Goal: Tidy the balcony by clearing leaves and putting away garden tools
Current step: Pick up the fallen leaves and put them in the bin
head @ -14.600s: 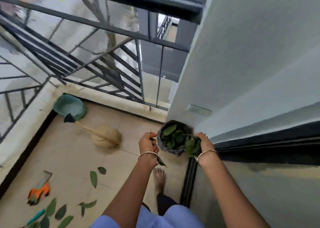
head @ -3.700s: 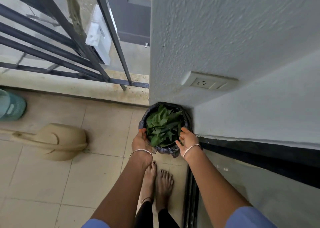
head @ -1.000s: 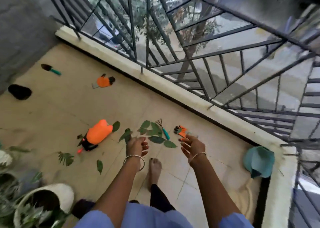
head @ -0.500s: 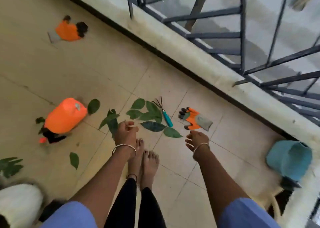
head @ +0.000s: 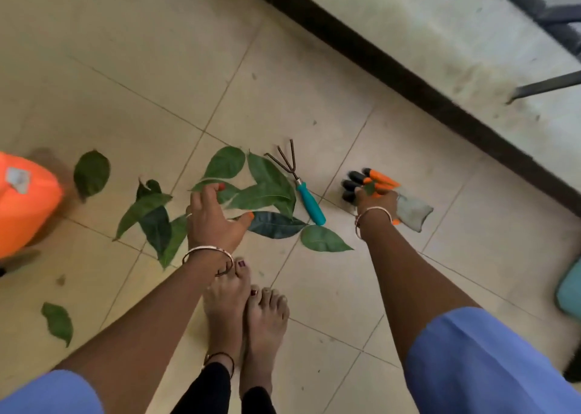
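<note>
Several green leaves (head: 267, 190) lie scattered on the tiled balcony floor. My left hand (head: 213, 215) hovers over them with fingers spread, its fingertips touching a leaf. A small hand rake (head: 301, 187) with a teal handle lies just right of the leaves. Further right is an orange, grey and black garden glove (head: 412, 212). My right hand (head: 375, 201) rests on that glove with fingers curled on it and a small green leaf bit at its fingertips. One more leaf (head: 323, 239) lies between my hands.
An orange sprayer bottle (head: 22, 206) lies at the left edge, with a leaf (head: 91, 173) beside it and another leaf (head: 58, 322) nearer me. A teal container (head: 570, 291) sits at the right edge. My bare feet (head: 245, 313) stand below the leaves. The raised ledge (head: 456, 42) runs along the top right.
I have bent lower, so the floor fills the view. My left hand has spread over the leaves, and my right hand has reached forward onto the glove.
</note>
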The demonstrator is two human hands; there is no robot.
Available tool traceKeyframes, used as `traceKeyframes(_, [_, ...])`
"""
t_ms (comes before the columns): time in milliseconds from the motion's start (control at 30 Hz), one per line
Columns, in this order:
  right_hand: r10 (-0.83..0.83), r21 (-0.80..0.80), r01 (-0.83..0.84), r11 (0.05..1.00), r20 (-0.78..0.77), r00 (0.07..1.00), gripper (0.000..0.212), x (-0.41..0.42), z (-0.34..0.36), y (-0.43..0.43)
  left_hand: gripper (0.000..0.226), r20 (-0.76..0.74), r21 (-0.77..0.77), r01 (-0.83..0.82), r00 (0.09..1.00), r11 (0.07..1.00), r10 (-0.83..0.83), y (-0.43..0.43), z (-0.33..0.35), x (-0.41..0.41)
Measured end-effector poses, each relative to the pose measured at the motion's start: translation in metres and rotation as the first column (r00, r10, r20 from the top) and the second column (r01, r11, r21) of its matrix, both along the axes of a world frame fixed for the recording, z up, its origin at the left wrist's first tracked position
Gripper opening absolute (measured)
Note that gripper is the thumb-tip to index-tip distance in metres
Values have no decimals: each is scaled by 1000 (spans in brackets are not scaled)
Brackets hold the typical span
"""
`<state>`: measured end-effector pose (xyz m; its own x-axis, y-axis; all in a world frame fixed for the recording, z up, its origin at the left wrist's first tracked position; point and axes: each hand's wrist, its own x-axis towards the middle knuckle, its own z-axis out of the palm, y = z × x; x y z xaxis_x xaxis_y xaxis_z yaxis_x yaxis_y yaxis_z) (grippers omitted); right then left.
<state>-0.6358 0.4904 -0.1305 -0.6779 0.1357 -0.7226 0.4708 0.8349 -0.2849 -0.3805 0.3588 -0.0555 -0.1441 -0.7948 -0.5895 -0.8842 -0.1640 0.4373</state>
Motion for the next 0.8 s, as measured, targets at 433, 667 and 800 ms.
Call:
traceKeyframes(433, [-14, 11, 16, 1000, -196, 981, 11, 66, 39, 29, 84, 112, -25, 172, 979, 985, -168, 4, -17, 3])
traceKeyframes(667, [357, 106, -357, 928, 15, 934, 76, 124, 20, 53, 115, 274, 31, 343, 901, 939, -338, -16, -36, 6])
traceKeyframes(800, [444, 140, -447, 883, 55, 894, 109, 155, 13, 26, 122, 260, 45, 340, 904, 939, -340, -33, -52, 14])
